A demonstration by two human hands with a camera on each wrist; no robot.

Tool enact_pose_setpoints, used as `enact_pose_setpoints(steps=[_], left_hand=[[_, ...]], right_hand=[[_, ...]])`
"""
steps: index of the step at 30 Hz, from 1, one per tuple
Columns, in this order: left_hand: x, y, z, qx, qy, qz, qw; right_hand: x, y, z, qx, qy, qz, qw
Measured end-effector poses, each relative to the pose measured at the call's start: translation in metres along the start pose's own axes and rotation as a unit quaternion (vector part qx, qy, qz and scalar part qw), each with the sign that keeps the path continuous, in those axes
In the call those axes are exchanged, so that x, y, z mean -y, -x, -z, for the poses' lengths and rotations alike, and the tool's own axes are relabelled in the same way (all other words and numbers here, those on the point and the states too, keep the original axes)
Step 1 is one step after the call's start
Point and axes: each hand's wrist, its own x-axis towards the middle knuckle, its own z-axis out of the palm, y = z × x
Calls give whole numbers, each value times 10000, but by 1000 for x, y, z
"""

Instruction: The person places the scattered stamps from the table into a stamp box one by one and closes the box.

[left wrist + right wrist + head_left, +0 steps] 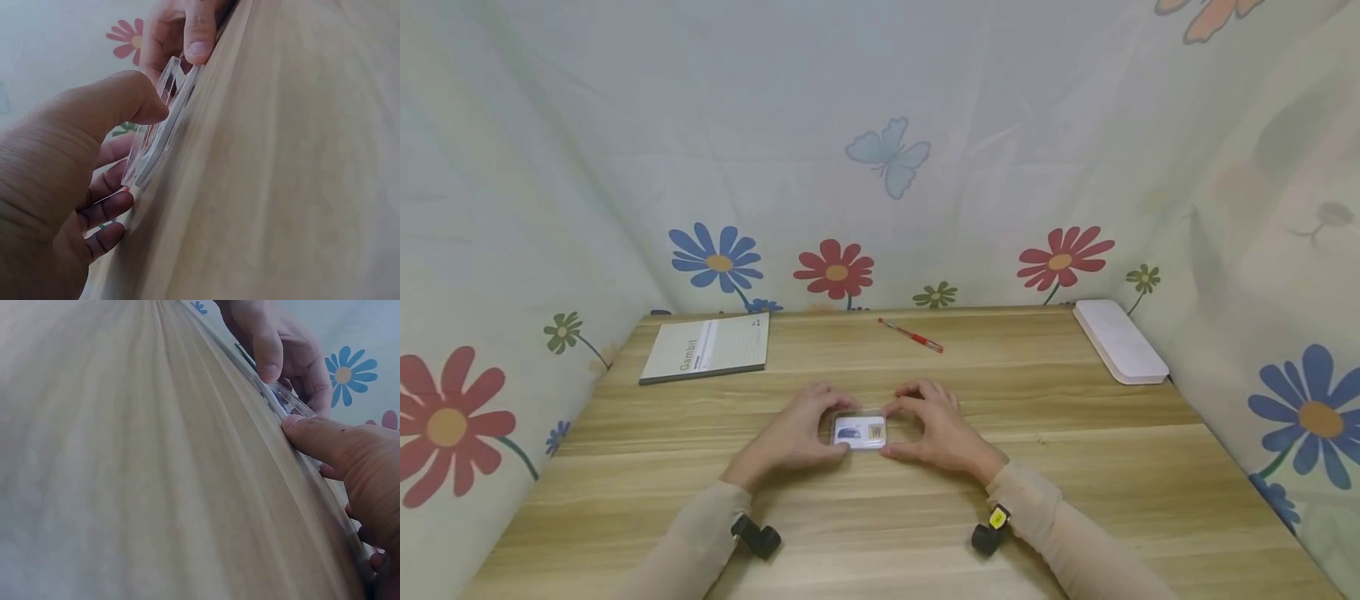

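A small, flat clear plastic case point(860, 432) lies at the middle of the table between both hands. Inside it shows a white insert with a dark blue picture and a small tan square. The left hand point(807, 429) pinches its left end, thumb at the near edge and fingers at the far edge. At the right end the right hand point(937, 429) pinches it likewise. In the left wrist view the transparent upper layer point(131, 165) stands slightly apart from the pale lower layer point(145, 170). Fingers partly hide the case in both wrist views.
A notebook point(707, 346) lies at the table's back left. Behind the hands is a red pen point(912, 335). A white oblong box point(1120, 342) sits at the back right edge. Flower-printed cloth point(775, 167) hangs around the wooden table point(880, 533).
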Motion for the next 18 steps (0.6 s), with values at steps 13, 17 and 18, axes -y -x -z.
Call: enact_pose_setpoints(steps=[13,17,18], left_hand=[[1,-1,-2,92,-88,15,9999],[1,-1,-3,96,-86,24,9999],[1,-1,-3,97,-90,11,9999]], right_hand=[[-2,-1,-1,54,89,14,9999],[-2,0,-1,44,113,53,9999],[-2,0,-1,39,106,69,9999]])
